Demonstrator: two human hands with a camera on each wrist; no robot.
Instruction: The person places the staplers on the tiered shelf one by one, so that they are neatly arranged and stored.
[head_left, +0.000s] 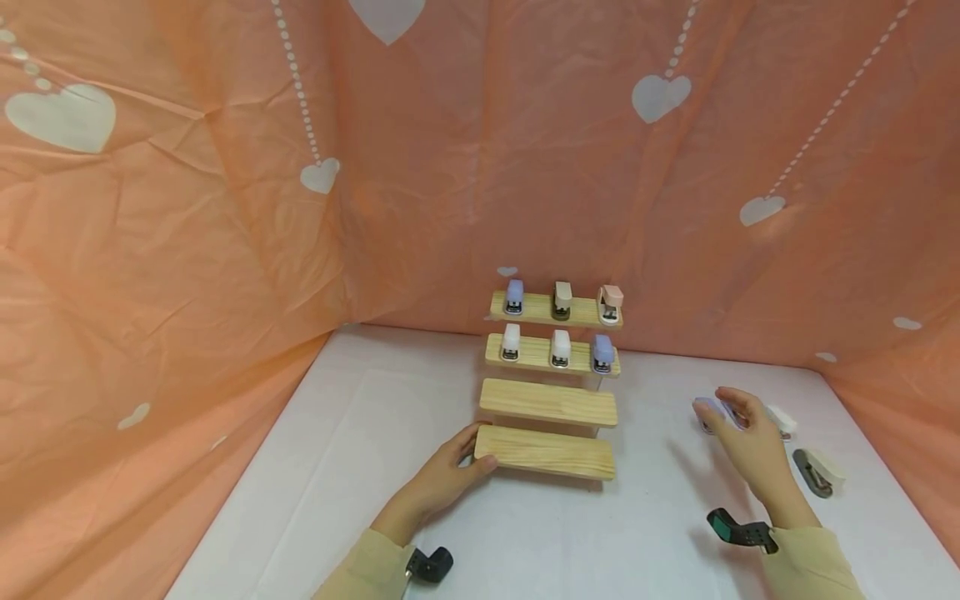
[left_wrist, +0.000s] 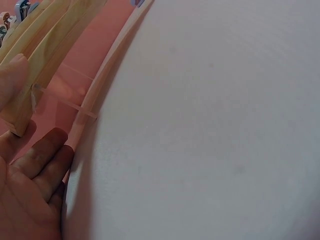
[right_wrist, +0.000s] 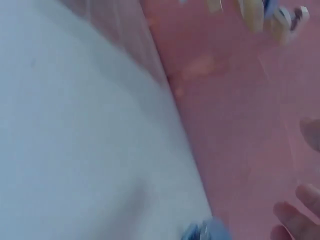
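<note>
A stepped display stand has several wooden shelves; my left hand (head_left: pixel 446 475) grips the left end of its lowest shelf (head_left: pixel 551 452). In the left wrist view the thumb lies on the wooden plank (left_wrist: pixel 50 50) and a finger touches its lower edge. My right hand (head_left: pixel 753 442) is over the right of the table, fingers apart and slightly bent, holding nothing visible. Near its fingers lie a purple stapler (head_left: pixel 705 407) and another purple stapler, partly hidden by the hand. A white stapler (head_left: pixel 783 421) and a grey and cream stapler (head_left: pixel 819 473) lie beside it.
The top shelf (head_left: pixel 538 307) bears a purple, a cream and dark, and a pink stapler (head_left: pixel 611 304). On the second shelf (head_left: pixel 535 352) stand two white staplers and a purple stapler (head_left: pixel 602 354). The third shelf (head_left: pixel 547 402) is bare wood. An orange cloth (head_left: pixel 480 183) hangs behind the white table.
</note>
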